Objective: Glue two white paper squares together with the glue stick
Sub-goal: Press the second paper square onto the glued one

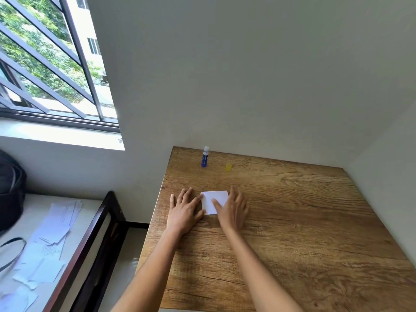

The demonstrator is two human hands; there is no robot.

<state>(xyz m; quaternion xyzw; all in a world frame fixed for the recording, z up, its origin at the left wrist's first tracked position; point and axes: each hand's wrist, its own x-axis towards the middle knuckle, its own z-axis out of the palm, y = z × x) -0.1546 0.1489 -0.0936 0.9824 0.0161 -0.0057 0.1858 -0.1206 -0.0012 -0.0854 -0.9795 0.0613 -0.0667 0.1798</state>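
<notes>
The left hand [184, 210] and right hand [233, 208] are lying flat, fingers spread wide, fingertips pressing opposite sides of the white paper square [213, 200] on the table [292, 221].

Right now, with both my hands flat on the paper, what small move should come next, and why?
Probably press and smooth outward across the white paper. Both the left hand and right hand lie flat at its edges, only one white square shows, and the glue stick stands uncapped at the back, its yellow cap beside it. That suggests glue is on already, though I cannot confirm two sheets are stacked.
</notes>
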